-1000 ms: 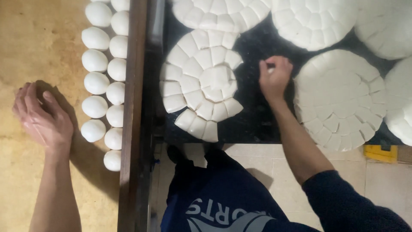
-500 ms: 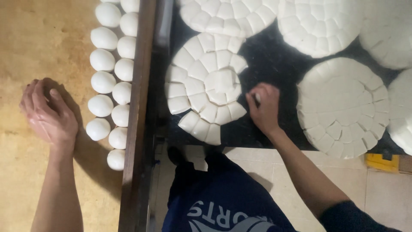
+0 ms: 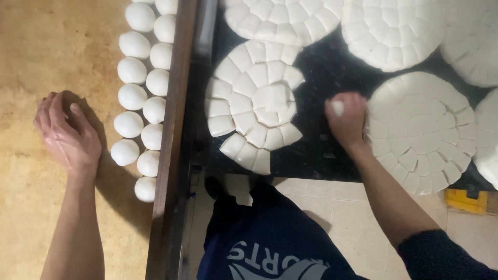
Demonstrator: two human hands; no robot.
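Dough piece (image 3: 337,107), small and white, sits in the curled fingers of the right hand (image 3: 346,120), which is closed round it over the black counter (image 3: 321,78), in the gap between two cut rounds. That hand touches the edge of the right-hand dough round (image 3: 420,129), a flat disc scored into wedges and squares; judged from the grip, the piece came off one such round.

Left hand (image 3: 67,135) lies cupped, palm down, fingers drawn together, on the yellow-brown table (image 3: 46,46). Whether it covers a piece of dough cannot be told; nothing shows under it.

Just beside the left hand, two rows of smooth dough balls (image 3: 140,109) run along the table's dark wooden edge (image 3: 168,155), apparently set there in order as finished work.

Between the hands lies a second cut dough round (image 3: 254,101), some outer wedges missing at its lower left. Further cut rounds (image 3: 337,21) fill the counter's far side. Below, a dark blue garment (image 3: 270,238) and pale floor tiles (image 3: 337,212) show.
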